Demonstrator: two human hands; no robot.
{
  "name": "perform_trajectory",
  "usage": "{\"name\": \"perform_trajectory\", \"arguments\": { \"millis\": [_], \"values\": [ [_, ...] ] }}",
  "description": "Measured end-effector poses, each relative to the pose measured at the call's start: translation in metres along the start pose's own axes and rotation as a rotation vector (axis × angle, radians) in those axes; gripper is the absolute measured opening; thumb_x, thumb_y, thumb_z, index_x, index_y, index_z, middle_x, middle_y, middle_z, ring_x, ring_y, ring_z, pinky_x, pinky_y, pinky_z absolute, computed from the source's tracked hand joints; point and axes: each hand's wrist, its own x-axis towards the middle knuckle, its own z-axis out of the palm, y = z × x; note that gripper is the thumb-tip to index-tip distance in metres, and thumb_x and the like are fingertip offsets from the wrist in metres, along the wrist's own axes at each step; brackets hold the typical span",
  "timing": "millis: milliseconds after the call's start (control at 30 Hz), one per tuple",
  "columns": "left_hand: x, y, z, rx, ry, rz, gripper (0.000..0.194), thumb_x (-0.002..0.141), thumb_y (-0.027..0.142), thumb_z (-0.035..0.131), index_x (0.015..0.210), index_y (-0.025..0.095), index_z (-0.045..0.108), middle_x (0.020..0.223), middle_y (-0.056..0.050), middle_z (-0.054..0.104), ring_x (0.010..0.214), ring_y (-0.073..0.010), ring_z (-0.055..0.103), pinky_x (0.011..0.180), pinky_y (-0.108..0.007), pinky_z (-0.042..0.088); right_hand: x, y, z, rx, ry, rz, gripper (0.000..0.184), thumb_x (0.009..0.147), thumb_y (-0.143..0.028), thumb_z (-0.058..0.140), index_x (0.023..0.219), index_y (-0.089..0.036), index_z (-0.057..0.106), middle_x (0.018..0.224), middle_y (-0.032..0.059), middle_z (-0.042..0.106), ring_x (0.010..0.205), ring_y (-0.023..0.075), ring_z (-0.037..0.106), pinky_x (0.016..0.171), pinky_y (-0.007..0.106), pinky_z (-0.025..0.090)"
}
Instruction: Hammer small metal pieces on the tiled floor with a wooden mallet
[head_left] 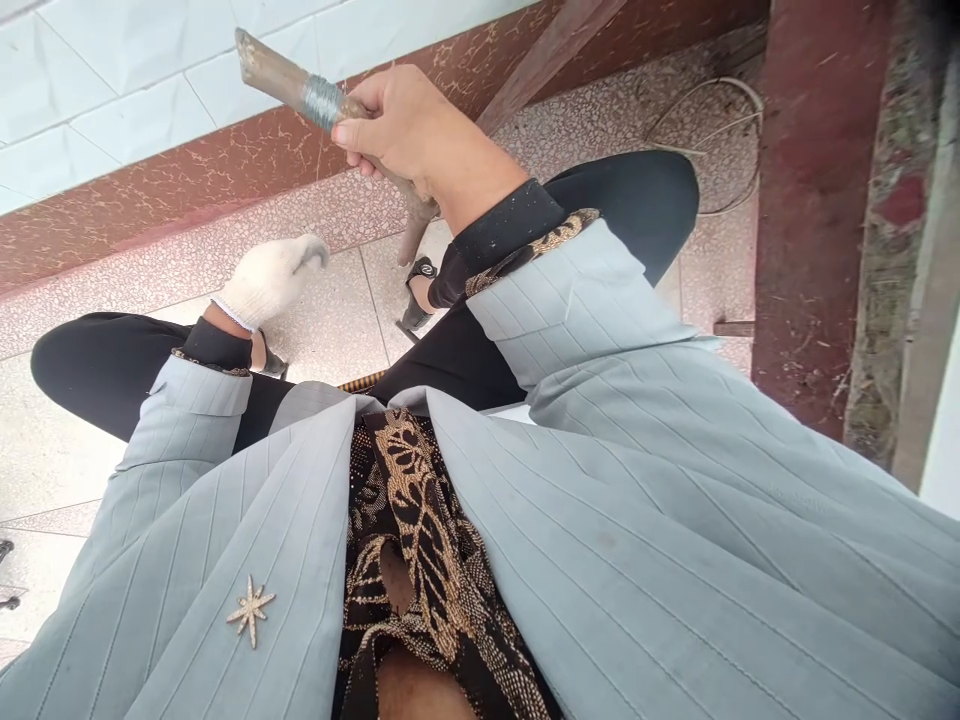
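My right hand (409,125), bare, is closed around a brown wooden stick (274,70). Several turns of grey wire (322,102) are wound round the stick just beyond my thumb. The stick slants from the upper left down behind my wrist, and its lower part (415,230) shows past my hand above the floor. My left hand (271,280) wears a white knitted glove with a grey patch near the fingertips. Its fingers are curled over, above my left knee and apart from the stick; what lies inside them, if anything, is hidden.
A white tiled wall (150,65) with a reddish-brown band stands ahead. A dark red wooden post (814,230) and a slanting wooden brace (555,60) are on the right. A pale cord (750,95) loops on the speckled floor (330,310). My black-trousered knees spread to both sides.
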Motion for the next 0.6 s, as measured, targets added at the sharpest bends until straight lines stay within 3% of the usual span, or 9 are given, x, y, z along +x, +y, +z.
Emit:
{"name": "perform_trajectory", "arguments": {
  "millis": [67,133,233,300,433,533,600],
  "values": [
    [-0.001,0.004,0.000,0.012,-0.018,0.016,0.036,0.106,0.027,0.043,0.122,0.024,0.075,0.108,-0.003,0.079,0.109,-0.0245,0.078,0.100,-0.034,0.056,-0.002,-0.003,0.004,-0.282,0.030,-0.019,0.043,0.112,-0.028,0.055,0.145,-0.003,0.070,0.133,0.0202,0.075,0.117,0.0213,0.075,0.097,0.033,0.058],
    [-0.002,0.005,-0.001,0.038,-0.003,0.015,0.035,0.106,0.028,0.044,0.122,0.023,0.075,0.106,-0.004,0.078,0.109,-0.0251,0.078,0.101,-0.035,0.056,-0.005,-0.007,0.007,-0.584,-0.023,0.006,0.042,0.111,-0.024,0.059,0.145,0.000,0.070,0.140,0.0236,0.071,0.130,0.0316,0.072,0.110,0.046,0.057],
    [-0.003,0.006,-0.002,0.088,0.017,0.021,0.036,0.106,0.029,0.044,0.122,0.023,0.075,0.113,-0.006,0.080,0.112,-0.0277,0.077,0.102,-0.038,0.055,-0.007,-0.011,0.014,-0.757,-0.201,0.050,0.040,0.106,-0.017,0.068,0.139,0.005,0.075,0.137,0.0295,0.071,0.134,0.0450,0.069,0.112,0.056,0.055],
    [-0.003,0.006,-0.004,0.102,0.032,-0.001,0.036,0.107,0.030,0.043,0.122,0.023,0.075,0.116,-0.007,0.081,0.112,-0.0285,0.077,0.101,-0.039,0.055,-0.006,-0.009,0.020,-0.817,-0.363,0.050,0.037,0.103,-0.015,0.072,0.133,0.005,0.079,0.131,0.0297,0.074,0.130,0.0457,0.071,0.109,0.055,0.056],
    [-0.004,0.005,-0.011,0.092,0.111,-0.087,0.036,0.107,0.033,0.042,0.120,0.028,0.075,0.115,-0.006,0.081,0.113,-0.0286,0.076,0.101,-0.041,0.054,-0.003,-0.002,0.031,-0.850,-0.632,-0.019,0.029,0.102,-0.021,0.078,0.126,-0.007,0.085,0.110,0.0155,0.079,0.110,0.0328,0.074,0.101,0.047,0.055],
    [-0.006,0.002,-0.019,0.097,0.173,-0.130,0.039,0.107,0.034,0.039,0.123,0.030,0.074,0.120,-0.005,0.080,0.116,-0.0289,0.074,0.103,-0.044,0.053,-0.004,-0.002,0.032,-0.765,-0.806,-0.099,0.027,0.102,-0.018,0.075,0.126,-0.012,0.085,0.082,0.0014,0.072,0.084,0.0170,0.067,0.089,0.032,0.051],
    [-0.006,0.000,-0.023,0.082,0.175,-0.172,0.044,0.107,0.036,0.036,0.130,0.028,0.073,0.127,-0.005,0.079,0.118,-0.0273,0.072,0.105,-0.044,0.052,-0.005,-0.004,0.028,-0.674,-0.911,-0.151,0.030,0.101,-0.014,0.074,0.130,-0.014,0.084,0.074,-0.0035,0.066,0.074,0.0111,0.061,0.081,0.025,0.046]
  ]
}}
